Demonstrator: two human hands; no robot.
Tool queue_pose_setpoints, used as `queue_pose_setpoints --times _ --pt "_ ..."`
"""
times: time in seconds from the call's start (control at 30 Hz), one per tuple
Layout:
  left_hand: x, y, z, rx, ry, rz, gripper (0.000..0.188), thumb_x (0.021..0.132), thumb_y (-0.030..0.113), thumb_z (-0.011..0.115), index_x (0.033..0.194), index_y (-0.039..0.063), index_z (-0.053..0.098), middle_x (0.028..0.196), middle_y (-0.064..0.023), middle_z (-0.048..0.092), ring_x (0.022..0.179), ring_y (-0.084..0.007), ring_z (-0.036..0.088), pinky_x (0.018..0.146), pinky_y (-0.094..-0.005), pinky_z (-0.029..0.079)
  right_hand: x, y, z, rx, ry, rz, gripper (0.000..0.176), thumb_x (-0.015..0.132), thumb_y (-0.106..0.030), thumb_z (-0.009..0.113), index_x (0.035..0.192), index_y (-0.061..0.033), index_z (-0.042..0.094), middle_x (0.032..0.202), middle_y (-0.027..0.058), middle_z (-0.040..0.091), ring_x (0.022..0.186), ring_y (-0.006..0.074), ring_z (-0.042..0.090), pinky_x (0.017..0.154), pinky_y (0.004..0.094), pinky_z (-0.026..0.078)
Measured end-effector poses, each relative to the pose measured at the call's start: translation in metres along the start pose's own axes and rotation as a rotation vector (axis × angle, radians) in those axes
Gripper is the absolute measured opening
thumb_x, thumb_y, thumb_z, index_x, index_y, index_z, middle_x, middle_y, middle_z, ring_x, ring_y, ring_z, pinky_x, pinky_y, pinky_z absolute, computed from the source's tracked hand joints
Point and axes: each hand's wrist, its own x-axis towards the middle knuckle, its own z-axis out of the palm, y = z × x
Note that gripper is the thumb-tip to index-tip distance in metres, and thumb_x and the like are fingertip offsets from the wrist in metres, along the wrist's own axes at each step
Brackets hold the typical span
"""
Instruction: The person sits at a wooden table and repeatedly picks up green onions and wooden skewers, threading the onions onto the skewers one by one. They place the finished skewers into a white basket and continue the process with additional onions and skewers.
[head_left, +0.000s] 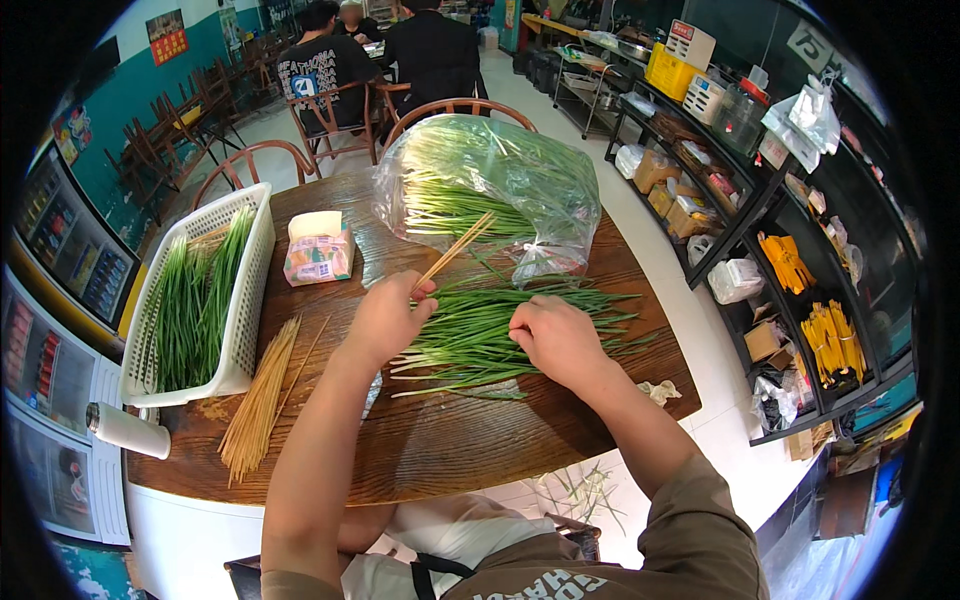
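Note:
My left hand (394, 311) is closed around a few thin wooden skewers (457, 251), which point up and to the right. Beneath both hands lies a loose spread of green garlic chives (465, 341), pale ends to the left. My right hand (559, 337) rests at the right part of the chives, fingertips pinched together; whether a stalk is between them is hidden. Behind the pile, a clear plastic bag (555, 180) holds many more chives. A bundle of skewers (262, 397) lies on the table to the left, with a white basket (259, 292) of chives beyond it.
On the wooden table (465, 465) are a tissue pack (319, 259) and a crumpled scrap (660, 391). A white bottle (129, 430) lies at its left edge. Chairs and seated people are beyond the table; shelves (720, 172) stand right. Trimmings (589, 491) litter the floor.

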Motion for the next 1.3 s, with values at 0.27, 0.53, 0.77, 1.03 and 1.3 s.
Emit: queue_pose_setpoints --times 0.27,0.53,0.77,1.03,1.3 --pt "-0.066 0.047 -0.036 -0.532 0.118 -0.348 0.030 0.106 0.029 0.070 0.101 0.000 0.072 0.078 0.0052 0.055 0.074 -0.0057 0.048 0.064 -0.0271 0.043 0.003 -0.006 0.009 -0.094 -0.036 -0.113 0.006 0.087 -0.008 0.071 0.093 -0.0112 0.073 0.095 0.0075 0.068 0.096 0.0302 0.068 0.084 0.0462 0.055" --pt "-0.215 0.088 0.001 -0.972 -0.179 -0.569 0.023 0.087 0.015 0.091 0.092 0.006 0.070 0.081 0.0030 0.072 0.076 -0.0032 0.063 0.071 -0.0224 0.052 -0.006 -0.009 -0.010 -0.014 0.018 -0.114 0.013 0.091 -0.003 0.067 0.099 -0.0094 0.075 0.098 0.0097 0.067 0.095 0.0326 0.068 0.083 0.0460 0.055" --pt "-0.287 0.085 0.032 -0.859 -0.256 -0.602 0.024 0.092 0.018 0.087 0.108 0.003 0.078 0.079 0.0044 0.064 0.072 -0.0017 0.053 0.064 -0.0212 0.045 -0.128 -0.001 -0.148 0.419 -0.545 0.449 0.011 0.090 -0.008 0.076 0.100 -0.0051 0.078 0.090 0.0142 0.077 0.083 0.0319 0.074 0.076 0.0420 0.058" --pt "-0.283 0.080 0.030 -0.842 0.039 -0.418 0.022 0.111 0.022 0.060 0.122 0.004 0.065 0.077 0.0017 0.058 0.066 -0.0043 0.047 0.057 -0.0217 0.038 -0.146 -0.006 -0.132 -0.088 -0.046 0.261 0.007 0.084 -0.008 0.078 0.089 -0.0075 0.073 0.092 0.0108 0.072 0.090 0.0325 0.071 0.077 0.0419 0.057" --pt "-0.260 0.061 -0.013 -1.181 0.386 -0.590 0.016 0.112 0.014 0.052 0.121 0.006 0.063 0.082 -0.0006 0.058 0.056 -0.0033 0.039 0.049 -0.0193 0.031 0.000 -0.113 0.022 0.246 -0.092 -0.361 0.016 0.091 -0.020 0.080 0.098 -0.0072 0.075 0.104 0.0112 0.069 0.098 0.0325 0.067 0.087 0.0451 0.055"
